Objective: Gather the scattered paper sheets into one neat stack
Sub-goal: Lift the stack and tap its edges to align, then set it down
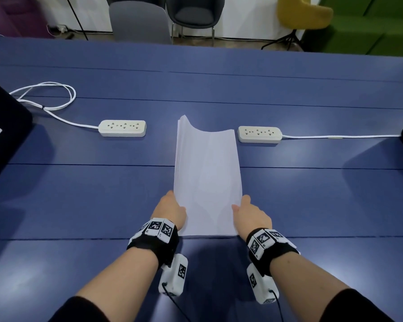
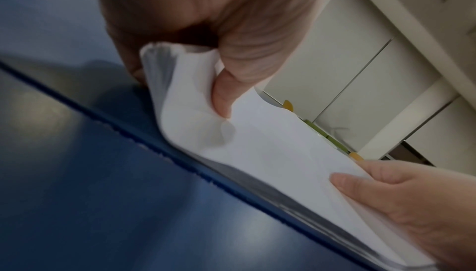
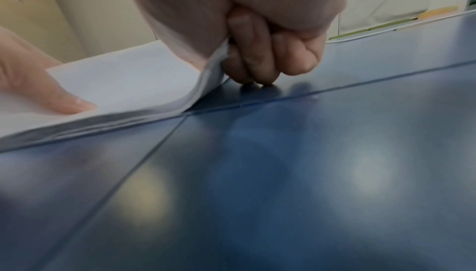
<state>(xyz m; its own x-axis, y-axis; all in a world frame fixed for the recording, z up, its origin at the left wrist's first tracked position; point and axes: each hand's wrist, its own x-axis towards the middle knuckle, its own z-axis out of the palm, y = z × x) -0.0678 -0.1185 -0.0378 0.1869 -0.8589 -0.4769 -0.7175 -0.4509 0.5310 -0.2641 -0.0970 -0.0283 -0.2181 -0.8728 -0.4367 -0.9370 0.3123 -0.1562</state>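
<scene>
Fingers (image 3: 253, 59) of the right hand (image 1: 251, 214) curl under the paper stack (image 1: 207, 180) with the thumb on top, and the left hand (image 1: 170, 210) pinches the opposite long edge the same way. Between the two grips the stack stands on its near edge on the blue table (image 1: 79, 194), top corner drooping. Beyond the fingertips, well apart, a power strip (image 1: 122, 128) lies left and another power strip (image 1: 260, 134) right.

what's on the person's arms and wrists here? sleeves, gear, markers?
Dark sleeves pushed up towards the elbows. Each wrist has a black strap carrying white blocks printed with black square markers. A white camera module, also marked, hangs under the left hand and right hand, each with a thin black cable trailing back.
</scene>
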